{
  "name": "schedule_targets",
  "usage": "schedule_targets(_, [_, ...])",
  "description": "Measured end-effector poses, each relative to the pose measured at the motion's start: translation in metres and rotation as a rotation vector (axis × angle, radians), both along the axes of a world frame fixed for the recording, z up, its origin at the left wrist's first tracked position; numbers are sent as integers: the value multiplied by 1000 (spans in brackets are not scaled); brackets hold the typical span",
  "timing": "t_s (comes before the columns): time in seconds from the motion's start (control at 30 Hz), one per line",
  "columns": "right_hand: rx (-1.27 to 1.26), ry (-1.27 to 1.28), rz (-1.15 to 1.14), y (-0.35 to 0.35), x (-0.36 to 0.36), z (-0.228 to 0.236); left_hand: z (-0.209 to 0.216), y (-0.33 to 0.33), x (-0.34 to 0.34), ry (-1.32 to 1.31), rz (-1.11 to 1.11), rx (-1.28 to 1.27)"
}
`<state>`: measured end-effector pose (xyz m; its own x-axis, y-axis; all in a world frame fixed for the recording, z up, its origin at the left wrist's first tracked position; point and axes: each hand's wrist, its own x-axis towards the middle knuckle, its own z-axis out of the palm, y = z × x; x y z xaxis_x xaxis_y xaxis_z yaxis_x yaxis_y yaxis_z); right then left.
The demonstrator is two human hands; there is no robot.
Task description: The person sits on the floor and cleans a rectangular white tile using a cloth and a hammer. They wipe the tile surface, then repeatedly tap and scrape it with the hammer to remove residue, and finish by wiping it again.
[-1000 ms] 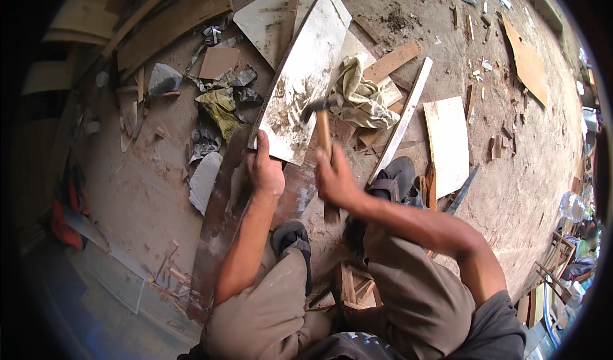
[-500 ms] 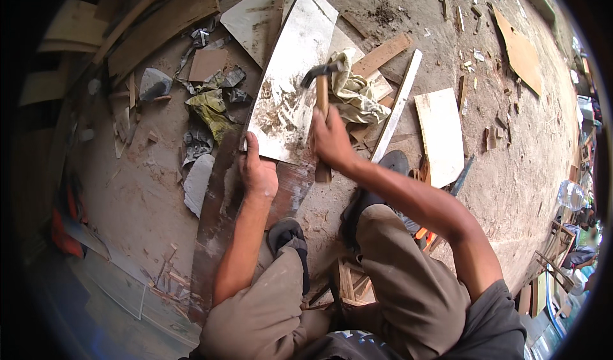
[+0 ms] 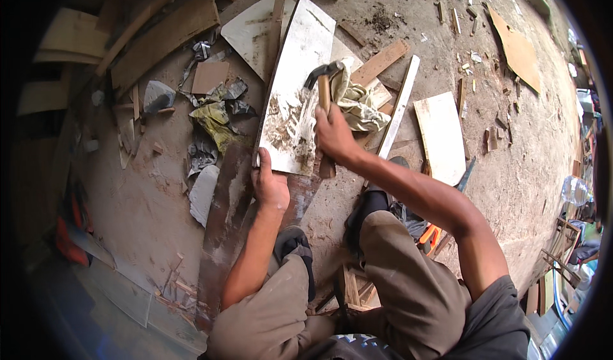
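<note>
My right hand (image 3: pixel 334 133) is wrapped round the wooden handle of a claw hammer (image 3: pixel 324 91). The hammer's dark head is raised over the right edge of a long white board (image 3: pixel 306 47), whose lower half is smeared with brown dirt. With my left hand (image 3: pixel 271 184) I grip the board's near left corner, thumb on its edge and fingers underneath, mostly hidden. Below the board lies a dark, worn plank (image 3: pixel 225 232). A crumpled pale cloth (image 3: pixel 361 104) sits just right of the hammer.
Brown wood offcuts (image 3: pixel 383 60), a narrow white strip (image 3: pixel 399 104) and a white panel (image 3: pixel 442 136) lie to the right. Crumpled foil and yellow wrapping (image 3: pixel 214 117) are at the left. An orange-handled tool (image 3: pixel 431 237) rests beside my right leg. Boards (image 3: pixel 169 37) lean at the far left.
The white board's near end appears slightly lower and further right in view, my left hand with it. My right hand still holds the hammer at about the same height.
</note>
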<state>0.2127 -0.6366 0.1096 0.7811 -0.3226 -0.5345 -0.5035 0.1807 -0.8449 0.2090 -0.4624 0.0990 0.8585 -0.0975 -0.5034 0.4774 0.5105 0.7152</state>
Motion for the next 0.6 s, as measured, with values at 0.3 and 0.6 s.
schedule_targets(0.3, [34,-31,21,9,-18,-14,2,4,4,-65,-30,30])
schedule_targets(0.6, [96,-47,120,47,-66,-3,2,10,8,-75,-27,38])
